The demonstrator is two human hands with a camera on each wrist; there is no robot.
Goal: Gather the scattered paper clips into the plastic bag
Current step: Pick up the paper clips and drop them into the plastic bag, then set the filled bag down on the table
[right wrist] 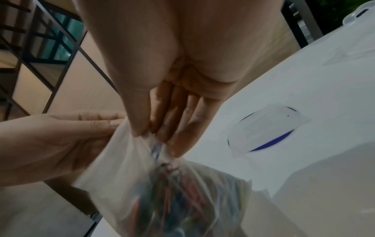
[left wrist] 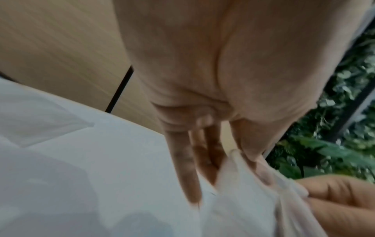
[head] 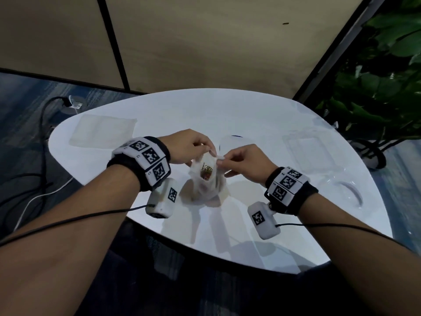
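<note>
A small clear plastic bag (head: pixel 206 179) hangs just above the middle of the white table (head: pixel 262 115), held up by its mouth. Several coloured paper clips (head: pixel 206 172) sit bunched inside it; the right wrist view shows them blurred through the plastic (right wrist: pixel 178 189). My left hand (head: pixel 193 147) pinches the left side of the bag's top edge (left wrist: pixel 235 158). My right hand (head: pixel 237 159) pinches the right side of the rim (right wrist: pixel 146 134) between thumb and fingers. No loose clips show on the table.
Flat clear bags lie at the table's far left (head: pixel 102 131) and far right (head: pixel 312 151). Another clear bag with a blue curved mark (head: pixel 234 142) lies just behind my hands. Cables run over the floor on the left (head: pixel 43 142); a leafy plant (head: pixel 387 76) stands at right.
</note>
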